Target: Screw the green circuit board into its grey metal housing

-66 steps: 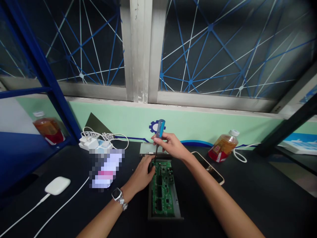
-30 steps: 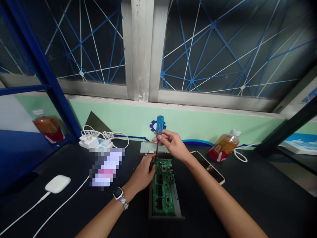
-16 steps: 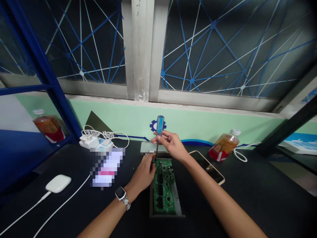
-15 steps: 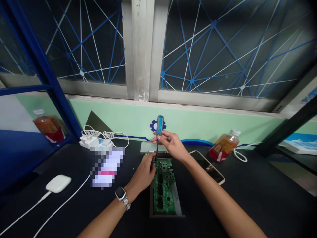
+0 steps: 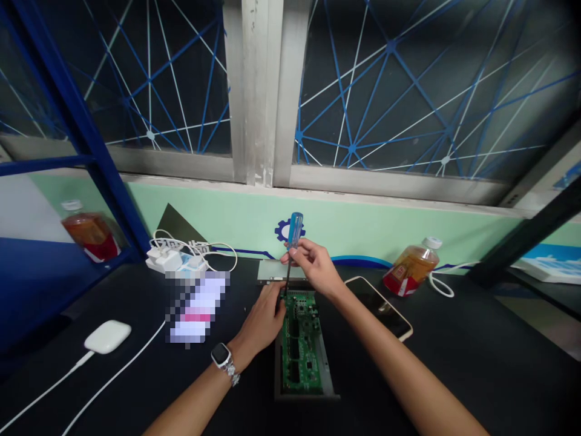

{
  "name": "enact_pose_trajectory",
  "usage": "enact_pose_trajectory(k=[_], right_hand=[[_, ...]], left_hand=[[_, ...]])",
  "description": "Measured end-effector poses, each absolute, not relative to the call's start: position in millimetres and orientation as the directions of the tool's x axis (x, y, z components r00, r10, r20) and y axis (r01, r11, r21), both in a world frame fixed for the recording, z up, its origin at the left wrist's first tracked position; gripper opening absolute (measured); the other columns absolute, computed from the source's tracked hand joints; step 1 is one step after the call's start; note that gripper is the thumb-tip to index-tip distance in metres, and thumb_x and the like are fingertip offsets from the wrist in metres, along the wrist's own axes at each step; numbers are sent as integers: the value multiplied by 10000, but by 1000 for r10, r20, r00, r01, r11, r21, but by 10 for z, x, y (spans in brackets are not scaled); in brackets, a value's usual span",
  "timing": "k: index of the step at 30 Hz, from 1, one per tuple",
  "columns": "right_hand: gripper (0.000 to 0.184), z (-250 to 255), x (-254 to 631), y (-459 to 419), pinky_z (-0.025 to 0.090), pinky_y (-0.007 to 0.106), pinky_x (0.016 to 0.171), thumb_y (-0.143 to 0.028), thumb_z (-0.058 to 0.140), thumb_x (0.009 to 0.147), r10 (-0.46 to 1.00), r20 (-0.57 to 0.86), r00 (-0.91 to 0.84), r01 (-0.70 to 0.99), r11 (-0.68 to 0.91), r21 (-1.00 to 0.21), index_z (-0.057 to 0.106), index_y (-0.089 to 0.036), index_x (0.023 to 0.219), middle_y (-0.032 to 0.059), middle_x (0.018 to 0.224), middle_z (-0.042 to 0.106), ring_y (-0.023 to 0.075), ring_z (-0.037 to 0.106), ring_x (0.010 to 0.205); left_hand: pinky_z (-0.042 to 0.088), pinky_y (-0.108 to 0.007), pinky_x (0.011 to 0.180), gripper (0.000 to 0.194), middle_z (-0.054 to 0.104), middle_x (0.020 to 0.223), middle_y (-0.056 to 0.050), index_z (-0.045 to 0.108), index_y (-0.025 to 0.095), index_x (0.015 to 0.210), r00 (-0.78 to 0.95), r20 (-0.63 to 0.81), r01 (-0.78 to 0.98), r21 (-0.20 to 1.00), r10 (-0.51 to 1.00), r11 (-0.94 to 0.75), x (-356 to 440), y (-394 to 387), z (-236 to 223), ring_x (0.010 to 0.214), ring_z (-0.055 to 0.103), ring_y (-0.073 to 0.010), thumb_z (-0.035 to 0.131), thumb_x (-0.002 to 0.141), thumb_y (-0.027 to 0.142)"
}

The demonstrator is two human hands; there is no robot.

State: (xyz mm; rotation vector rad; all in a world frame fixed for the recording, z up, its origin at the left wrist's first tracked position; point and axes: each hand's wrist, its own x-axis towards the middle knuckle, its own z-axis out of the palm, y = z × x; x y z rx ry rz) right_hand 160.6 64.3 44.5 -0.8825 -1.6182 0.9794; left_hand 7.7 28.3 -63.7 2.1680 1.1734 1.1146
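My right hand (image 5: 314, 263) pinches a blue-handled screwdriver (image 5: 295, 231) upright, its thin dark shaft reaching down to the top left corner of a green circuit board (image 5: 302, 345). The board lies in an open grey metal case (image 5: 307, 396). My left hand (image 5: 261, 313) rests against that same corner, its fingertips at the board's edge beside the shaft. Whether those fingers grip anything is hidden. A flat metal plate (image 5: 281, 272) lies just beyond the board. The screw under the tip is too small to see.
A phone (image 5: 379, 309) lies right of the case, and a plastic bottle (image 5: 411, 267) stands behind it. To the left are a pixelated object (image 5: 196, 307), a white charger with cables (image 5: 170, 260), and a white earbud case (image 5: 108, 336). Blue shelving stands at far left.
The screwdriver handle has tilted slightly to the right, and my right hand has shifted a little with it. The shaft tip stays at the board's corner.
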Motion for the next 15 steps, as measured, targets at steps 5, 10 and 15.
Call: enact_pose_trajectory(k=[5,10,15], right_hand=[[372,349,1561,666,528,268,573,-448,768,717,926,373,-57,49,376,-925,515,-207,844,5,682,667,185,686,655],[333,375,1622,673,540,281,639,-435,754,735,939,283,-195,-10,287,-958,556,-174,792,51,717,699,194,704,713],[294,416,1674,673,535,294,713,-428,707,783,912,288,-293,142,339,-930,647,-154,873,78,852,722,193,696,805]], left_hand=[[391,-427,1063,392,558,1253,-96,462,217,1263,314,440,489,685,841,-541,75,282,-628,1229,495,-234,416,897,83],[395,-428,1056,390,555,1250,-102,470,216,1260,317,439,480,690,841,-541,74,267,-601,1221,497,-237,418,896,86],[399,-431,1050,392,556,1237,-103,468,210,1260,320,439,473,694,840,-543,71,261,-594,1205,506,-235,413,893,81]])
